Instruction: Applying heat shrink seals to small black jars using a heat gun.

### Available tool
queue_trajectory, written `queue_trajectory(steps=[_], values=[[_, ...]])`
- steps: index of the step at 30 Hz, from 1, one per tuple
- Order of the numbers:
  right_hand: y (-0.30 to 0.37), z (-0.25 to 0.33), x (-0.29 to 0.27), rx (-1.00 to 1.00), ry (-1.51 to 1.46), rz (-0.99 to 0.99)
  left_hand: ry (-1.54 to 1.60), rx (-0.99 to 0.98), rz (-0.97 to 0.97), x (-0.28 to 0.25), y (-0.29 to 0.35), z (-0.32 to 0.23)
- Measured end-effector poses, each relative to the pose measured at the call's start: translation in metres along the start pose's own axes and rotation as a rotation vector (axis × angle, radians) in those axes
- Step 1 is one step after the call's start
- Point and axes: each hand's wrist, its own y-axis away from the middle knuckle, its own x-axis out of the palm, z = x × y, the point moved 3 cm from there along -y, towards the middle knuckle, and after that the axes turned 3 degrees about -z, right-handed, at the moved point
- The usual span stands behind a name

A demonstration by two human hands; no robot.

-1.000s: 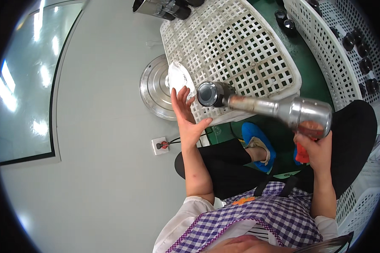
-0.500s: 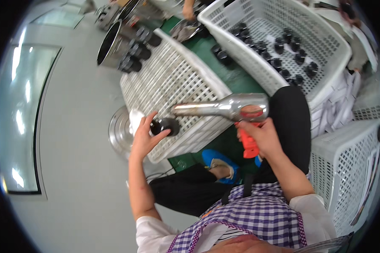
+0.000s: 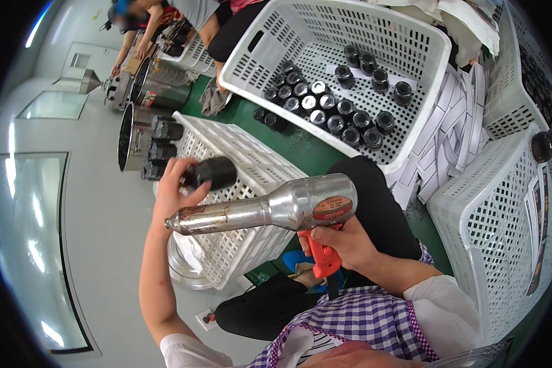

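My left hand (image 3: 176, 191) grips a dark jar (image 3: 218, 173) by its lid end, holding it tipped on its side above the white plastic basket (image 3: 251, 248). My right hand (image 3: 352, 245) is wrapped round the red handle of a metal heat gun (image 3: 288, 205). Its long, stained barrel points left, and the nozzle lies on the near side of the jar, beside my left wrist. Several more dark jars (image 3: 161, 149) stand at the far left end of the basket.
A large white crate (image 3: 334, 144) with several black-lidded jars stands far right of centre. Loose white strips (image 3: 444, 122) lie beside it, near another white crate (image 3: 466, 245). Steel pots (image 3: 126, 138) stand at far left. Another person (image 3: 193, 12) works at the back.
My view has shifted, bringing the other person in. The jar has turned onto its side in my left hand. The heat gun's nozzle has moved from beside the jar to its near side.
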Motion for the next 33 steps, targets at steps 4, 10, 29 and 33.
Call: queue_trajectory(steps=[4,10,29,33], values=[[0.003,0.012,-0.006,-0.040,-0.073,0.027,0.164,0.275,-0.041,0.064,-0.094,-0.049],[0.007,0.042,-0.015,-0.140,0.059,-0.040,0.142,0.505,0.140,0.203,-0.205,-0.108],[0.065,-0.049,-0.168,0.344,0.520,0.046,-0.266,0.714,0.450,0.429,-0.267,-0.155],[0.069,-0.032,-0.174,0.232,0.434,0.003,-0.288,0.763,0.296,0.458,-0.266,-0.145]])
